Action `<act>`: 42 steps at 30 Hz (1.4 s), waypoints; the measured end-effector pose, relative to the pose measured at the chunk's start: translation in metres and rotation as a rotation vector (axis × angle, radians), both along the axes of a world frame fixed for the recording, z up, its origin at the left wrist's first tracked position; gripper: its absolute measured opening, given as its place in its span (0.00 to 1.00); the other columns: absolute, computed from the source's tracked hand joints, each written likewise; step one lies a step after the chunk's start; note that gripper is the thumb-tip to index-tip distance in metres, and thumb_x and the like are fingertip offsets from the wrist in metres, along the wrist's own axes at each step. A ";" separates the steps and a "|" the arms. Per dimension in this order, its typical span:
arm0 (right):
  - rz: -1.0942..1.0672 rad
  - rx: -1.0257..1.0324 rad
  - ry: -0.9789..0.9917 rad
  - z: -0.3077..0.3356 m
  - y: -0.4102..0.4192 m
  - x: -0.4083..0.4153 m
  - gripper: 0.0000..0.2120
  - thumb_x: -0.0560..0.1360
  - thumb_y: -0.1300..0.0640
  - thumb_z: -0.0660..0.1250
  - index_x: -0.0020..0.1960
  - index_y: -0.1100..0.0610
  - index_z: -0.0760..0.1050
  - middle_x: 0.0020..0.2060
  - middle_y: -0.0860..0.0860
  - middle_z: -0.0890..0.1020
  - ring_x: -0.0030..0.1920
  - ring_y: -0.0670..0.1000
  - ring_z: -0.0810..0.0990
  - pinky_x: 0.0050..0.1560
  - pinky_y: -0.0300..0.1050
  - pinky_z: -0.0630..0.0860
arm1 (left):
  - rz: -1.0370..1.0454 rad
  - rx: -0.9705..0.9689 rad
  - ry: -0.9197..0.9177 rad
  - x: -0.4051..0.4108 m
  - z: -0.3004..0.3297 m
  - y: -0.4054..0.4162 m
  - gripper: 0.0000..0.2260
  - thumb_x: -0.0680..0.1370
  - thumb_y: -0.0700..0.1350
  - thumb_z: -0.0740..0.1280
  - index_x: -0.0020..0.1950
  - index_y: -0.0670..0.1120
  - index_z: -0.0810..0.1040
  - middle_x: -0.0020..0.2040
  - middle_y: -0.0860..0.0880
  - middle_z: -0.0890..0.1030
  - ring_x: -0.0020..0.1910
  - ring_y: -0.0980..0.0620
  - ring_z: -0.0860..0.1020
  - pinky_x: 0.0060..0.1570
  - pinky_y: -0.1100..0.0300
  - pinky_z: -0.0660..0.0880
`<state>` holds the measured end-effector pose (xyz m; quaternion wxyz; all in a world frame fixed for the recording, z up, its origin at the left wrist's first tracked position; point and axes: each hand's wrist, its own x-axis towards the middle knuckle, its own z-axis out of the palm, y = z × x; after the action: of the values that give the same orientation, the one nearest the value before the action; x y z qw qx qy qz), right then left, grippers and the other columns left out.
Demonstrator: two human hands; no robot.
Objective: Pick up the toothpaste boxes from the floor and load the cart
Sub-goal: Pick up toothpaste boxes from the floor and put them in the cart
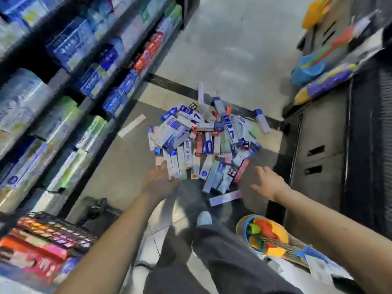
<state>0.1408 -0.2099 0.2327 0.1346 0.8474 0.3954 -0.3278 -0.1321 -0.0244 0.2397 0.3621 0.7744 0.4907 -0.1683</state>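
A big pile of toothpaste boxes (203, 141) lies on the floor (222, 49), beside the tall shelf (70, 81). The boxes are long and thin, mostly blue and white, some red. Both hands reach toward the pile. The left hand (160, 179) touches the near boxes, fingers straight. The right hand (268, 181) is spread wide, holding nothing.

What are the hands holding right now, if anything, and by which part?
Nothing. The left hand and right hand reach toward the pile of toothpaste boxes on the floor, fingers spread, with no grip on any box.
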 end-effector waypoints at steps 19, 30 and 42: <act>-0.855 -0.055 0.359 -0.293 -0.032 0.030 0.26 0.77 0.53 0.65 0.71 0.60 0.63 0.65 0.58 0.74 0.64 0.57 0.73 0.59 0.45 0.70 | -0.210 -0.295 0.222 0.140 -0.300 -0.029 0.31 0.79 0.53 0.61 0.77 0.44 0.52 0.71 0.42 0.68 0.67 0.41 0.69 0.63 0.51 0.70; -1.135 0.014 0.455 -0.509 -0.017 0.034 0.31 0.76 0.50 0.67 0.73 0.60 0.59 0.66 0.55 0.73 0.62 0.54 0.74 0.54 0.41 0.67 | -0.197 -0.315 0.232 0.189 -0.528 -0.044 0.28 0.77 0.54 0.65 0.70 0.41 0.63 0.66 0.42 0.71 0.65 0.43 0.71 0.64 0.51 0.68; -1.161 0.043 0.200 -0.616 0.028 0.044 0.24 0.73 0.54 0.70 0.60 0.59 0.60 0.56 0.57 0.78 0.52 0.61 0.79 0.46 0.50 0.75 | -0.013 -0.209 0.339 0.229 -0.635 -0.077 0.22 0.75 0.47 0.69 0.61 0.41 0.63 0.58 0.41 0.76 0.57 0.42 0.77 0.51 0.53 0.73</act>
<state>0.1844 -0.1821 -0.3830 -0.1222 0.8927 -0.1159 -0.4179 0.0969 -0.1013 -0.3951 0.3516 0.6963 0.5195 -0.3488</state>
